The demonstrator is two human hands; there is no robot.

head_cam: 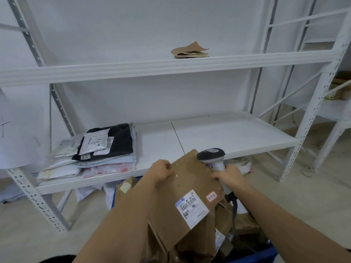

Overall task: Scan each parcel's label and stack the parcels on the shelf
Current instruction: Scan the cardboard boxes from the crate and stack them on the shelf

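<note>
**Brown parcel held up at the shelf, scanner in the other hand**

A person stands before a white metal shelf [237, 133], holding a flat brown parcel [190, 188] out in front of the body. The left hand [161, 170] grips the parcel's far left edge, fingers curled over the top. The right hand [228, 176] is wrapped round the handle of a grey handheld scanner [211, 155], its dark head raised just above the parcel's far right corner; the fingertips also seem to touch the parcel's right edge. The parcel's white printed label [191, 208] faces up on its near end, with a small orange sticker [211, 196] just beside it. The scanner head points away from the label, toward the shelf, so whether this label has been read cannot be told.

On the left of the lower shelf board lies a stack of soft mailers [91, 154], a black one with white labels on top, which suggests part of the job is done. The rest of that board is bare, and a folded brown envelope [190, 51] sits alone on the upper level. Below the hands, more brown parcels [224, 215] are heaped in a blue bin [262, 255], and others lie on the floor under the shelf. By that showing a good share remains, and the parcel in hand is not yet placed.
</note>
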